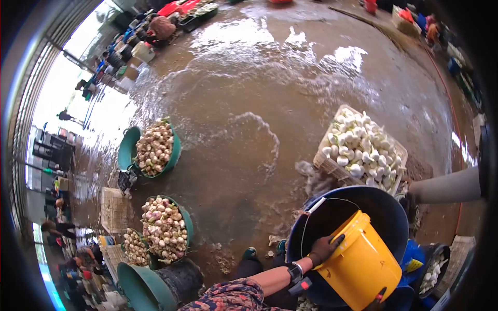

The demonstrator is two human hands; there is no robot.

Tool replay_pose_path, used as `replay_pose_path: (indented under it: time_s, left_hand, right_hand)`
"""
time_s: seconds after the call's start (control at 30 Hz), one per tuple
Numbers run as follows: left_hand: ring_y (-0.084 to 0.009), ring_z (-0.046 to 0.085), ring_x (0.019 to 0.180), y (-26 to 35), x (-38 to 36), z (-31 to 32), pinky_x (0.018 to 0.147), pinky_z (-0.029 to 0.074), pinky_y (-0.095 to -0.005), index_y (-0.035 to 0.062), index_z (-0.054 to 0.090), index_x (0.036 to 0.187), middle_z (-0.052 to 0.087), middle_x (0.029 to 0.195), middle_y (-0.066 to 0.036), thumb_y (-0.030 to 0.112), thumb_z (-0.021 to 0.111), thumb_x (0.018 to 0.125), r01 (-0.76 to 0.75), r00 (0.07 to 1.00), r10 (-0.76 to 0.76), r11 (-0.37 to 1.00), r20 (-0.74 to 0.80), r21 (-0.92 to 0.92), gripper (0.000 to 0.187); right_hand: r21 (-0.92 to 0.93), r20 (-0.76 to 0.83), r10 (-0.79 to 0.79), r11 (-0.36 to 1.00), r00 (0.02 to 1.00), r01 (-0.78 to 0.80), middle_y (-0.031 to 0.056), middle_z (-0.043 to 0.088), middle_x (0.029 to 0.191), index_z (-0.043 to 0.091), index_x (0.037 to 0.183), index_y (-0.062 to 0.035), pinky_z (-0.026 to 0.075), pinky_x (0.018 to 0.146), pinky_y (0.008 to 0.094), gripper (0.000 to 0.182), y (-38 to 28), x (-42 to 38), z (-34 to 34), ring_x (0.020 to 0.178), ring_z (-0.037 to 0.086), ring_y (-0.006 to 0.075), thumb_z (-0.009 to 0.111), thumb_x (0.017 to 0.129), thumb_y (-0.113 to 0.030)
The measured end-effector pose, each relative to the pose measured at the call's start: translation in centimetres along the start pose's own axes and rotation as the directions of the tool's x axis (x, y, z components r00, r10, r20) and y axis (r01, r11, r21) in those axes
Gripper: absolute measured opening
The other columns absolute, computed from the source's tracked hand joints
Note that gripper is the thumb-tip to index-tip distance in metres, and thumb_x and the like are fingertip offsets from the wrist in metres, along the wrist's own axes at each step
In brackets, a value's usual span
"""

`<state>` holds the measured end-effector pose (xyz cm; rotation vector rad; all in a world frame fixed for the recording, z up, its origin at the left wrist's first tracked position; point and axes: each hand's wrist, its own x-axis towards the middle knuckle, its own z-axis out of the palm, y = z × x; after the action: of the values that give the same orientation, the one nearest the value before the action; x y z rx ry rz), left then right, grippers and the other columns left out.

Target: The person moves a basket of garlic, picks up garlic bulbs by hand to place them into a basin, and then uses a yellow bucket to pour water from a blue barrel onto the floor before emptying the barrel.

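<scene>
A yellow bucket [363, 262] is tilted over a large dark blue tub [384, 199], its mouth towards the upper left. My left hand [326, 250], in a dark glove with a watch at the wrist, is closed on the bucket near its rim. Low in the view, my right hand [377, 300] grips the bucket's lower side; only some dark fingers show. The bucket's wire handle with a white grip [315, 206] hangs out across the tub. What the bucket holds is hidden from this angle.
A crate of white garlic bulbs [363, 147] stands beyond the tub. To the left, green tubs hold unpeeled garlic [165, 228], near a pale crate [115, 210]. Water covers the floor [223, 145]. A grey post [448, 187] juts in at right. Several people sit far left.
</scene>
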<state>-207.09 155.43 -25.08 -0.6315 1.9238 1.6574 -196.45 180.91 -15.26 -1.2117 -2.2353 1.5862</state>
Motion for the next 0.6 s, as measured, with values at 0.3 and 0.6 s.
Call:
replay_pose_path:
  time_s: [0.3, 0.6]
  left_hand:
    - [-0.0260, 0.059, 0.095, -14.4, 14.6, 8.7, 0.079, 0.044, -0.0347, -0.0012, 0.058, 0.103, 0.061, 0.102, -0.018, 0.036, 0.049, 0.086, 0.207, 0.978, -0.206, 0.958, 0.024, -0.198, 0.042]
    - [-0.0277, 0.056, 0.095, -16.5, 18.4, 10.0, 0.081, 0.041, -0.0342, -0.0017, 0.057, 0.104, 0.060, 0.102, -0.016, 0.039, 0.050, 0.087, 0.020, 0.993, -0.019, 1.000, -0.113, 0.007, 0.045]
  right_hand:
    - [-0.067, -0.251, 0.228, 0.966, 0.941, -0.252, 0.0097, 0.059, 0.097, 0.053, 0.104, 0.0057, 0.046, 0.069, 0.0320, 0.043, 17.0, 12.7, 5.5, 0.079, 0.055, 0.0187, 0.071, 0.074, -0.020]
    - [-0.153, -0.343, 0.220, 0.946, 0.913, -0.285, 0.0131, 0.051, 0.113, 0.044, 0.115, 0.0044, 0.040, 0.086, 0.0358, 0.065, 21.1, 16.8, 9.8, 0.099, 0.048, 0.0245, 0.075, 0.069, -0.028]
